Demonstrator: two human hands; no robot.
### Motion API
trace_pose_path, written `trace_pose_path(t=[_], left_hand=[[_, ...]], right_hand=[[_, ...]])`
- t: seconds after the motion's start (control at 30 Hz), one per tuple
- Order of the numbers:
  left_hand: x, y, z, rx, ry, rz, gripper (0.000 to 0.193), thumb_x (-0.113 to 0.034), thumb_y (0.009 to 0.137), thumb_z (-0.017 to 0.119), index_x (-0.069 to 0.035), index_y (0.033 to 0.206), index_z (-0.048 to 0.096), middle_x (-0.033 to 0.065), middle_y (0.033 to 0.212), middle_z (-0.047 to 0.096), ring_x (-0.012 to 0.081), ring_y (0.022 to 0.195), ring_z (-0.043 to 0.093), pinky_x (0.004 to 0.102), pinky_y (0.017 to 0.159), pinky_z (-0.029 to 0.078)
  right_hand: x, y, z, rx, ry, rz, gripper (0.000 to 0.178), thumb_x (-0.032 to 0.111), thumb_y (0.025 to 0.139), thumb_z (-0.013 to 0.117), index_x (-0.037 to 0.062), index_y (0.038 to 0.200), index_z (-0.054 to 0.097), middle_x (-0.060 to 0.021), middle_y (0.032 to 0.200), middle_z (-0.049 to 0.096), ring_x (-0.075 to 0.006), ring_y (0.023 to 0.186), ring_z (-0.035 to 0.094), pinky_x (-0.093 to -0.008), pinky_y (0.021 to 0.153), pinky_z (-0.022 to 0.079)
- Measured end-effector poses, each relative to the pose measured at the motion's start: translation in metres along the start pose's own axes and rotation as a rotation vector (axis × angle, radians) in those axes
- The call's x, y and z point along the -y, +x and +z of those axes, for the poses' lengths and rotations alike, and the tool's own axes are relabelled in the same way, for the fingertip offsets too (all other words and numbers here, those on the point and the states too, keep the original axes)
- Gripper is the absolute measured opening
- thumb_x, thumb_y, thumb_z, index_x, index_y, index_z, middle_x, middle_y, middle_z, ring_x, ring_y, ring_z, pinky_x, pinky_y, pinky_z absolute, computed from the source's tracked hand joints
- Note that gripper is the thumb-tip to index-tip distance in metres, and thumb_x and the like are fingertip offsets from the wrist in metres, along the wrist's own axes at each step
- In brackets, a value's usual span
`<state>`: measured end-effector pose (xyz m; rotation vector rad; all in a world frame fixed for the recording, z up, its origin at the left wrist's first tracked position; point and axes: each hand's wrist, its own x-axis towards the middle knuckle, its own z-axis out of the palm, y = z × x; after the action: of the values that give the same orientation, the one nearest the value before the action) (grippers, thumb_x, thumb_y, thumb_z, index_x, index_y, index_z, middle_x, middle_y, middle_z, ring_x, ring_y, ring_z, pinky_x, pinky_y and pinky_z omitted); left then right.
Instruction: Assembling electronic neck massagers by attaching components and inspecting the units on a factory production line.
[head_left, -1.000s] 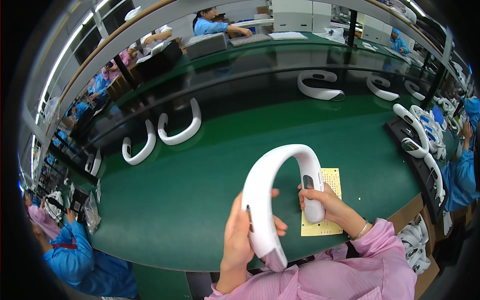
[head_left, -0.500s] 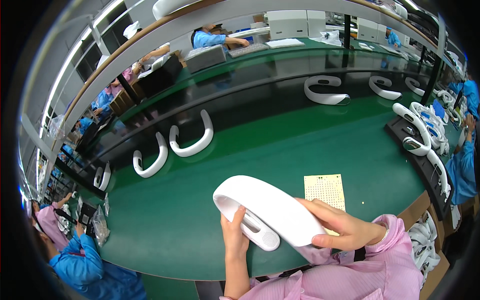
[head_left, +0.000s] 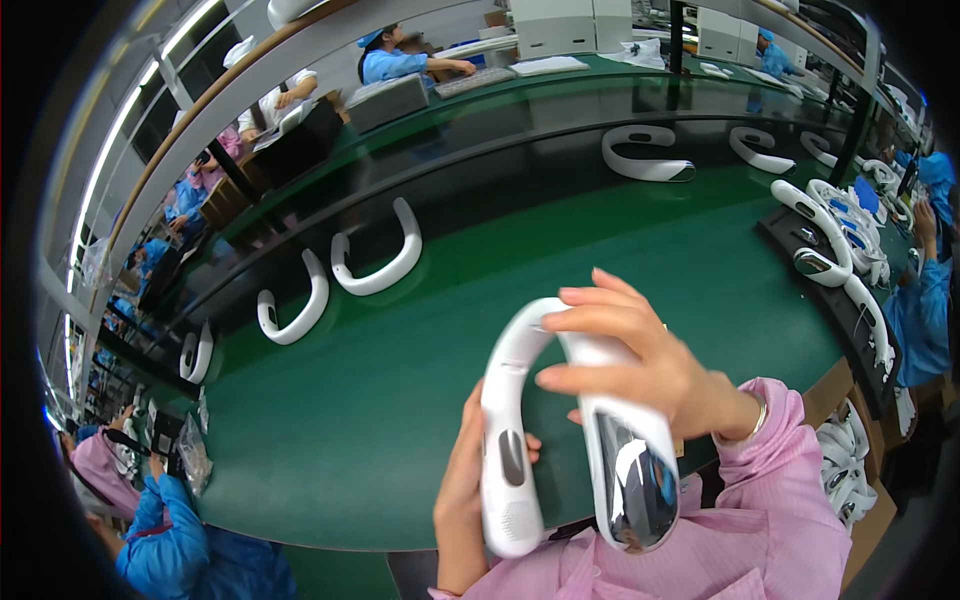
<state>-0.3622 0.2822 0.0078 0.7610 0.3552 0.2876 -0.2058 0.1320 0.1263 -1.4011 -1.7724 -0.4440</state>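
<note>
A white U-shaped neckband device [head_left: 512,400] is held over the near edge of the table, its curve away from me and both ends toward me. My left hand [head_left: 462,480] wraps its left arm from the outside, with fingertips showing inside the U. That arm has a dark oval inset and a dotted grille at its end. Over the curve and right arm lies my right hand [head_left: 650,360], slightly blurred, fingers spread across the top and one fingertip peeking out at the inner edge. A glossy dark panel fills the right arm's end.
On the green table [head_left: 330,440], several similar devices stand along the far side, including one U-shaped piece [head_left: 385,265]. A black tray [head_left: 870,370] holds more at the right, beside an open carton [head_left: 850,400] of white parts. Co-workers sit at left and right.
The device has been turned so its ends point toward me, bringing the glossy panel into view. My right hand has shifted up over the curve. The yellow perforated sheet is now mostly hidden.
</note>
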Motion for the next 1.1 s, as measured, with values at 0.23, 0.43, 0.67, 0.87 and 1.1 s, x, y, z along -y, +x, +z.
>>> trace_pose_path(t=[0.23, 0.43, 0.67, 0.87, 1.1], left_hand=[[-0.034, -0.027, 0.001, 0.253, 0.604, 0.439, 0.084, -0.019, 0.065, 0.08, 0.001, 0.133, 0.035, 0.0167, 0.118, 0.049, 0.0328, 0.087, 0.063, 0.0362, 0.069, 0.054], [-0.025, -0.015, -0.015, -0.034, 0.646, 0.702, 0.065, -0.015, 0.063, 0.08, 0.0, 0.117, 0.048, 0.0126, 0.116, 0.05, 0.0281, 0.115, 0.047, 0.042, 0.088, 0.044], [-0.019, -0.002, -0.013, 0.066, 0.441, 0.691, 0.07, -0.039, 0.075, 0.074, 0.002, 0.121, 0.042, 0.0106, 0.104, 0.051, 0.0264, 0.093, 0.059, 0.0422, 0.083, 0.048], [-0.012, 0.007, -0.011, 0.343, -0.101, 0.43, 0.062, -0.042, 0.095, 0.044, -0.003, 0.138, 0.023, 0.008, 0.108, 0.048, 0.0187, 0.078, 0.051, 0.0412, 0.077, 0.047], [0.001, 0.003, -0.013, 0.477, -0.457, 0.381, 0.064, -0.021, 0.091, 0.054, -0.003, 0.142, 0.019, 0.0223, 0.14, 0.034, 0.0307, 0.102, 0.056, 0.048, 0.093, 0.045]], right_hand=[[-0.029, -0.04, 0.013, -0.382, 0.532, 0.714, 0.035, 0.005, 0.076, 0.07, -0.0003, 0.106, 0.053, -0.0034, 0.09, 0.058, -0.0089, 0.082, 0.056, -0.0244, 0.073, 0.046], [-0.014, -0.033, 0.004, -0.316, 0.701, 0.868, 0.035, 0.003, 0.077, 0.068, 0.0004, 0.109, 0.053, -0.0034, 0.096, 0.056, -0.0102, 0.084, 0.055, -0.0266, 0.072, 0.047], [-0.023, -0.023, -0.001, -0.156, 0.756, 0.906, 0.047, 0.023, 0.082, 0.07, 0.0005, 0.116, 0.048, -0.002, 0.09, 0.054, -0.0077, 0.08, 0.052, -0.0261, 0.07, 0.045], [-0.044, -0.029, 0.013, -0.224, 1.129, 1.26, 0.041, 0.043, 0.085, 0.064, 0.0065, 0.095, 0.047, -0.0006, 0.074, 0.049, -0.007, 0.062, 0.051, -0.0217, 0.052, 0.048], [-0.054, -0.045, 0.028, -0.32, 1.376, 1.416, 0.035, 0.038, 0.089, 0.06, 0.0051, 0.095, 0.051, -0.0016, 0.071, 0.051, -0.0101, 0.058, 0.052, -0.0267, 0.053, 0.049]])
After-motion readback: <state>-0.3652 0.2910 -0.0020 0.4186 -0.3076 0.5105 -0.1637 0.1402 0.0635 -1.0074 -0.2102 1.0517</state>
